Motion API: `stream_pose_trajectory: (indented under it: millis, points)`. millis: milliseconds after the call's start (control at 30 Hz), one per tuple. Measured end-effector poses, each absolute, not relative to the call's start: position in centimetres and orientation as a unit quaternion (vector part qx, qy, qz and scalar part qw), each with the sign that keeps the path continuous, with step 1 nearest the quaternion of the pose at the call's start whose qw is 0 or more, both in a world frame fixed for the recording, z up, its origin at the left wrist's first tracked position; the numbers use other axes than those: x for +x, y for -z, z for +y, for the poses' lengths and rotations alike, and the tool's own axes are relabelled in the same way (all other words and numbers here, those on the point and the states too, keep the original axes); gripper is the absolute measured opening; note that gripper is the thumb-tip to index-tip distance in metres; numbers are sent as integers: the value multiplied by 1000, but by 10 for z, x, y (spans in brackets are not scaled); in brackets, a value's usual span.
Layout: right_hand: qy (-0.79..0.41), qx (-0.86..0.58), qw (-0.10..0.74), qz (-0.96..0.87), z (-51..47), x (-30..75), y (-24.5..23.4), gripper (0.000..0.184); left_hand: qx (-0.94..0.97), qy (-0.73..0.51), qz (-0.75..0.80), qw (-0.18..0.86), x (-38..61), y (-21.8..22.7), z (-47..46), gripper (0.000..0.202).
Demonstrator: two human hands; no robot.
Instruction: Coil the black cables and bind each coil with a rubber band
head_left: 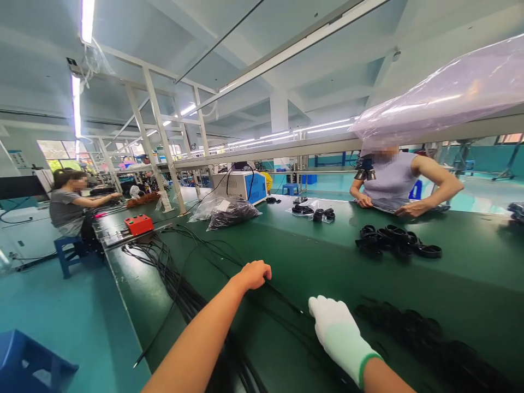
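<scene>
A thin black cable runs between my two hands just over the green tabletop. My bare left hand is closed around it, fingers curled downward. Closed as well, my right hand wears a white glove and meets the cable's nearer stretch; its fingertips are hidden beneath. A small pale spot shows on the cable close to the glove. Left of my forearm lies a long bundle of black cables, partly covered by the arm. Dark coiled cables lie to the right of the glove, dim and blurred.
Black coils lie toward a co-worker seated opposite. Farther back are a plastic bag, a blue-and-white machine and a red box. Another person sits at left. A blue stool stands beside the table edge.
</scene>
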State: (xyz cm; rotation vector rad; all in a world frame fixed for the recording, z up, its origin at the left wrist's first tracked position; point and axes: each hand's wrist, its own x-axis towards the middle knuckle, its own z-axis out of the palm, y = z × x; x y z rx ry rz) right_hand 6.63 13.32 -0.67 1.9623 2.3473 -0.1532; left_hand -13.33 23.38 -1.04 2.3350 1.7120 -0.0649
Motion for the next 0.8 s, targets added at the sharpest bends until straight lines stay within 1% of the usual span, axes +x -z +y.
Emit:
stream_pose_trajectory:
  millis: [233, 400, 567, 800]
  points:
    - [60, 658, 42, 750, 135, 66, 8, 30, 822, 23, 547, 157, -133, 7, 234, 27]
    - [83, 660, 44, 745, 139, 72, 3, 23, 835, 33, 525, 163, -119, 10, 232, 27]
    - [69, 667, 43, 741, 138, 77, -1, 28, 845, 30, 505, 174, -133, 4, 226, 28]
    - [54, 653, 43, 754, 121, 77, -16, 16, 847, 22, 505, 165, -116, 9, 217, 27]
